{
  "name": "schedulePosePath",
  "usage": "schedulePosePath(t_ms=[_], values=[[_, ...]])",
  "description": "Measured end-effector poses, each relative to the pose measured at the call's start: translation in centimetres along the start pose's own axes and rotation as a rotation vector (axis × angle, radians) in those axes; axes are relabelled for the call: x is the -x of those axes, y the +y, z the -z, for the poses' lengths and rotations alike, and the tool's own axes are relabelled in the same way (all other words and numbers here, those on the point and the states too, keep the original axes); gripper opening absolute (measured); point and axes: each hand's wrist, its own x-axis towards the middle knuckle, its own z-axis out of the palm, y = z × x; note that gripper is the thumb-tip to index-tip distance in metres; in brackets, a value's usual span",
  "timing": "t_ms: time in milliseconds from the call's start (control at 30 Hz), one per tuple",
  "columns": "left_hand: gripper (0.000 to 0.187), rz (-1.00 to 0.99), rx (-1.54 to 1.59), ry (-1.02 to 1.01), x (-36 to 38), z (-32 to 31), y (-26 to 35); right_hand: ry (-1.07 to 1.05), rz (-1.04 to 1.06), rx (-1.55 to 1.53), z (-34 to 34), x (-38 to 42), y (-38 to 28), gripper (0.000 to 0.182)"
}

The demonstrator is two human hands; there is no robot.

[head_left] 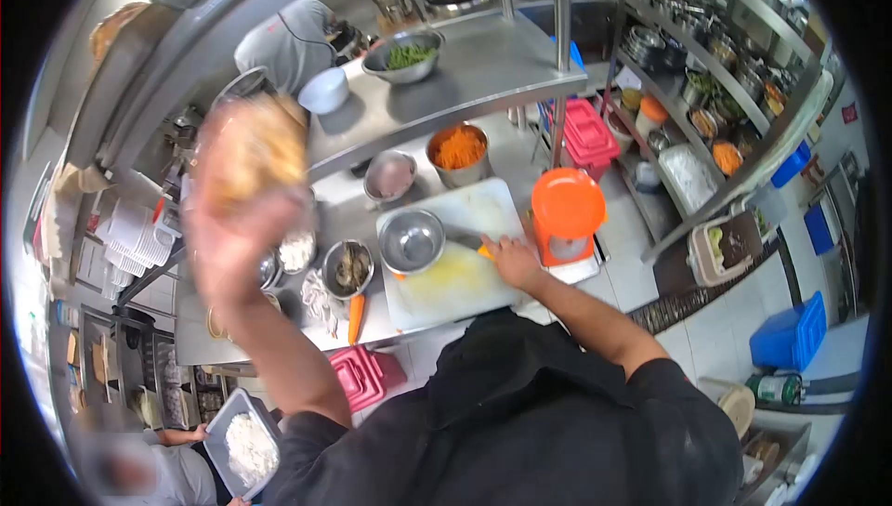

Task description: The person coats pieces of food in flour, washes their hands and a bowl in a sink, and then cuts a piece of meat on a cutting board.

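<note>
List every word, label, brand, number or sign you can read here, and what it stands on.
Readable text: none.
Orange scale: any print on its front is too small to read.
Green canister: any marking is too small and blurred to read.
Red patch on the right wall: too small to tell whether it bears words.

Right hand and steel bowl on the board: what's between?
Head view: between right hand and steel bowl lies the board, plus a small orange item poking from the hand, too unclear to name.
</note>
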Motion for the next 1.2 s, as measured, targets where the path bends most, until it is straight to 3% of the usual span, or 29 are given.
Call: schedulePosePath(t_ms=[67,100,267,300,367,467,567,800,900,1200], values=[[0.082,0.42,-0.006,-0.008,6.3,-1.4,-9.9,-0.042,-0.009,0.035,0.5,0.7,-0.1,0.06],[0.075,0.625,0.184,0.017,9.5,-4.3,-12.4,-0.087,-0.057,-0.002,1.2,1.4,-0.3,0.058],[0.061,1.117,0.474,-0.245,19.5,-13.8,-26.3,-0.178,-0.241,-0.174,4.5,6.1,-0.5,0.043],[0.055,1.116,0.368,-0.311,20.2,-15.3,-28.0,-0.16,-0.25,-0.247,4.7,6.8,0.0,0.032],[0.053,1.096,0.063,-0.453,20.1,-17.7,-31.5,-0.144,-0.268,-0.326,4.8,8.0,1.1,0.032],[0.074,1.152,-0.251,-0.629,17.9,-20.3,-35.6,-0.127,-0.339,-0.408,5.2,9.9,1.5,0.033],[0.082,1.105,-0.33,-0.385,16.1,-20.9,-35.1,-0.167,-0.348,-0.442,4.4,11.2,2.2,0.036],[0.079,0.65,-0.481,-0.418,18.5,-20.5,-33.2,-0.171,-0.392,-0.407,6.5,12.2,1.3,0.035],[0.073,0.623,-0.459,-0.334,18.9,-21.7,-32.1,-0.146,-0.405,-0.32,9.1,12.3,0.6,0.034],[0.073,0.635,-0.62,-0.37,18.0,-22.0,-30.1,-0.214,-0.317,-0.232,15.1,12.2,-3.4,0.03]])
